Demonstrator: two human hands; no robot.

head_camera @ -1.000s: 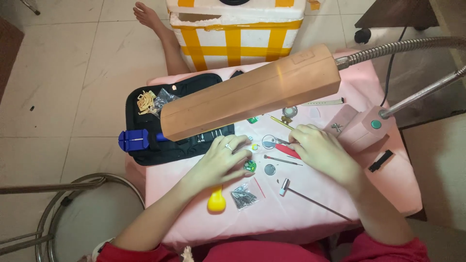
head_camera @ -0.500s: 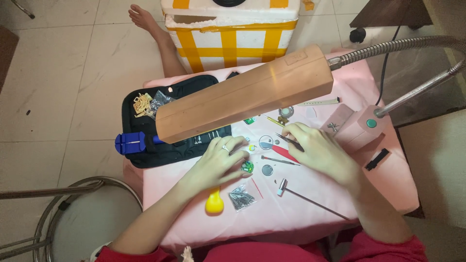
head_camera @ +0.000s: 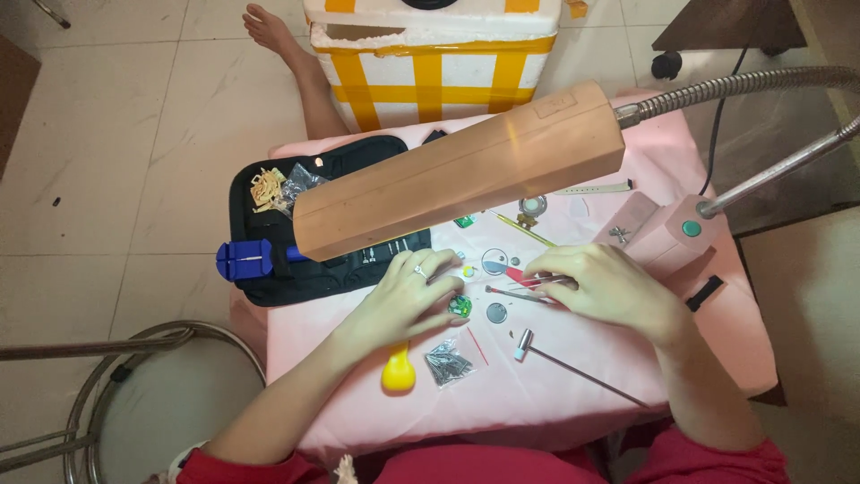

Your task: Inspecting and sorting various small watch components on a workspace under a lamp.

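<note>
1. Left hand [head_camera: 408, 300], fingers curled, steadies a small green part [head_camera: 460, 306] at frame centre on the pink surface [head_camera: 537, 394].
2. Right hand [head_camera: 609, 289] pinches a red-handled tool [head_camera: 524, 279] beside it.
3. Round parts lie loose; the work looks midway.

A small round green watch movement [head_camera: 460, 306] lies flat on the pink tablecloth [head_camera: 573, 394], just beside thin red-handled tweezers [head_camera: 524, 280] held level.

Desk lamp [head_camera: 466, 179], black tool case [head_camera: 269, 278], foam box [head_camera: 430, 63].
</note>
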